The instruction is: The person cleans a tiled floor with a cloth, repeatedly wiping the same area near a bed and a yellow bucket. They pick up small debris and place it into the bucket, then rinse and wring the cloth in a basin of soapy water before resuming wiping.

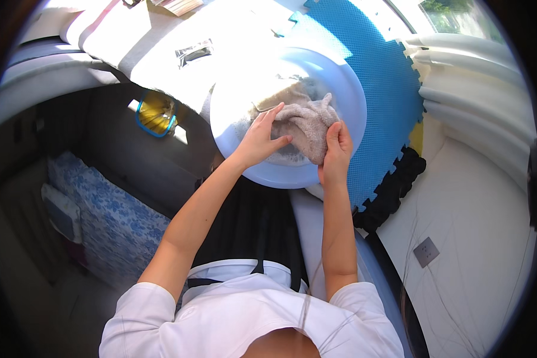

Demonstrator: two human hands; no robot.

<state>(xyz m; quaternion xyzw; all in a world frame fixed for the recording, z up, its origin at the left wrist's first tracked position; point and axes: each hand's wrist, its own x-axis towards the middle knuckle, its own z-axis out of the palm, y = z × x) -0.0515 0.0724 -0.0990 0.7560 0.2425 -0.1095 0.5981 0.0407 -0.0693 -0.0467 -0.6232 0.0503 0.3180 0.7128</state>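
A round pale blue plastic basin (pixel 291 179) stands in front of me, holding sudsy water. Over the water hangs a wet greyish-beige cloth (pixel 313 129) with a fuzzy surface. My right hand (pixel 337 150) grips the cloth's right edge, thumb on top. My left hand (pixel 264 136) is at the cloth's left side, its fingers spread and the thumb apart; the fingertips reach its upper left fold. Whether they press on it is hard to tell. Glare washes out the basin's upper left part, and some darker and tan material shows in the water behind the cloth.
Blue foam mats (pixel 376 89) with jigsaw edges lie beneath and right of the basin. A silvery packet (pixel 193 53) rests on the sunlit white surface. Lower left are a blue-rimmed yellow object (pixel 156 114) and blue floral fabric (pixel 112 215). A wall socket (pixel 426 252) and white curtain (pixel 474 94) are at right.
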